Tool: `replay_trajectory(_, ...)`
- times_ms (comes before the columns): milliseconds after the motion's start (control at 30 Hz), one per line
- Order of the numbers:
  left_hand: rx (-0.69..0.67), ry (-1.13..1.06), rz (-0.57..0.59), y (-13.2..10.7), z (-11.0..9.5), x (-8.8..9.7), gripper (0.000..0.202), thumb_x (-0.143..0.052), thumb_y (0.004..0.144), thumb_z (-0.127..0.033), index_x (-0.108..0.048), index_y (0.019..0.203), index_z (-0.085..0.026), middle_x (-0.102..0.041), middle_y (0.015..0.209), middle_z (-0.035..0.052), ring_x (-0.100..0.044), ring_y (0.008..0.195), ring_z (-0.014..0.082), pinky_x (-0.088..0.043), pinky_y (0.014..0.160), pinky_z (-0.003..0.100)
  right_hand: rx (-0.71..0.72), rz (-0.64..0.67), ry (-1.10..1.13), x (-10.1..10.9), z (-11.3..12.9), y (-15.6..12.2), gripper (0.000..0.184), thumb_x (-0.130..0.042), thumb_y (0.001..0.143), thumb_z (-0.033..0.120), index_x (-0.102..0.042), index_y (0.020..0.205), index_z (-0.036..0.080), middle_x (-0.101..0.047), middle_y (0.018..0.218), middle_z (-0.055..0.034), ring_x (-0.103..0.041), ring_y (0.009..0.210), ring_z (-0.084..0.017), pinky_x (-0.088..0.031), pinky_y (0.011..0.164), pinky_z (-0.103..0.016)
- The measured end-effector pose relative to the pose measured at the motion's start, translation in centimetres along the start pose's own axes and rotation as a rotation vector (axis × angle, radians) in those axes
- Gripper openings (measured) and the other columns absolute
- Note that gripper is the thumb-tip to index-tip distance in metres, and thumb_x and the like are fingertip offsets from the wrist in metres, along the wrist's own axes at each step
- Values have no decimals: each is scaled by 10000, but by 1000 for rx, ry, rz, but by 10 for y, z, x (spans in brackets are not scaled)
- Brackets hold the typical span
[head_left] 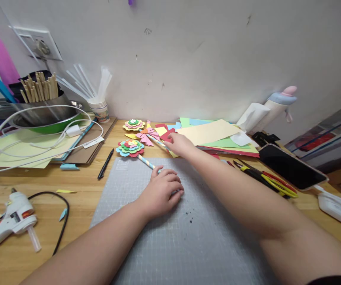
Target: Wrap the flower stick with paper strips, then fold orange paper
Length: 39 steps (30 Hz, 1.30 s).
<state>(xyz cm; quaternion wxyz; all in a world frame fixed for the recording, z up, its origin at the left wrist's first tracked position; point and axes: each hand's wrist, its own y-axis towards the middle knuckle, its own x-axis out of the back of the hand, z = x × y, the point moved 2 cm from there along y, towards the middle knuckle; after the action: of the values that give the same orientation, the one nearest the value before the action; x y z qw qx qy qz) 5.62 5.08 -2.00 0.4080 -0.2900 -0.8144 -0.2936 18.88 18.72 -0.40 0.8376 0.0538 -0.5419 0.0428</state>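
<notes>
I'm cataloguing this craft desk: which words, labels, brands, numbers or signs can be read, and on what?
No text can be read.
Grey cutting mat: printed block near its far left corner, too small.
White cable tag: any print too small.
Paper cup: coloured pattern, any lettering too blurred.
Wall: looped scribble, no readable word.

A layered paper flower [130,148] lies a little left of the middle of the frame; its petals are blue, red, green and yellow. From it a striped stem [146,161], pale blue and cream, goes down to the right, and its lower end is hidden. Just above, a pink paper flower [149,136] with orange centre lies with a similar striped stem [156,141]. Beside it, at upper centre, is red paper [167,135], partly covered.
</notes>
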Motion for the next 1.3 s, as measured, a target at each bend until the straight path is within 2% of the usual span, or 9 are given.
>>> replay_trajectory(133,-6,-15,6,0,-1,0,162,-516,865,-262,-676,886,-252,-687,962,30,-536,1076,220,-129,1067,489,-35,34,-38,-23,17,-1,308,-551,920,336,-558,1183,175,-574,1193,-85,-599,986,-212,-517,826,-419)
replay_trajectory(233,12,-94,-57,-2,-2,2,164,-523,846,-225,-665,920,-259,-688,988,28,-552,1048,216,-140,1072,486,-21,-16,-40,-23,19,-10,305,-551,920,331,-558,1186,180,-571,1202,-86,-597,991,-212,-517,829,-416)
replay_trajectory(300,104,-282,-281,-3,3,6,134,-560,815,-215,-656,901,-250,-679,964,29,-566,994,210,-213,1052,463,-19,-67,-35,-18,15,-23,296,-547,922,337,-564,1173,181,-579,1182,-84,-601,969,-199,-517,823,-407)
replay_trajectory(400,312,-602,-735,-5,17,11,116,-614,785,-274,-585,887,-227,-607,890,26,-560,886,185,-386,923,378,-12,-146,-17,-5,3,-55,245,-431,965,354,-580,1077,195,-643,1008,-81,-620,876,-207,-500,750,-364)
replay_trajectory(500,424,-766,-928,-3,30,12,240,-560,830,-367,-474,994,-214,-536,885,17,-568,762,141,-474,723,296,24,-205,18,9,-14,-99,266,-324,972,374,-545,1020,233,-658,846,-61,-629,789,-242,-441,638,-321)
replay_trajectory(600,470,-912,-935,1,33,12,320,-501,853,-482,-463,982,-191,-563,869,27,-573,622,115,-463,549,248,57,-226,41,18,-34,-143,250,-316,958,395,-516,998,251,-629,734,-29,-608,665,-230,-405,590,-313)
replay_trajectory(767,483,-995,-916,-1,24,11,342,-566,825,-504,-545,773,-167,-591,622,-9,-525,515,102,-411,502,223,133,-222,-5,15,-55,-186,209,-335,943,396,-504,981,279,-593,643,-15,-596,587,-236,-377,552,-330)
replay_trajectory(933,488,-994,-904,-5,21,9,314,-633,799,-421,-589,645,-151,-585,542,-6,-529,516,115,-427,542,242,106,-200,54,6,-57,-194,199,-330,948,392,-492,969,278,-605,643,-8,-596,561,-225,-390,538,-325)
replay_trajectory(1300,434,-1058,-953,-7,22,7,334,-486,876,-432,-580,693,-169,-604,622,11,-555,561,140,-469,560,275,95,-187,115,1,-61,-192,189,-341,952,389,-479,988,266,-597,662,0,-595,604,-220,-404,562,-316)
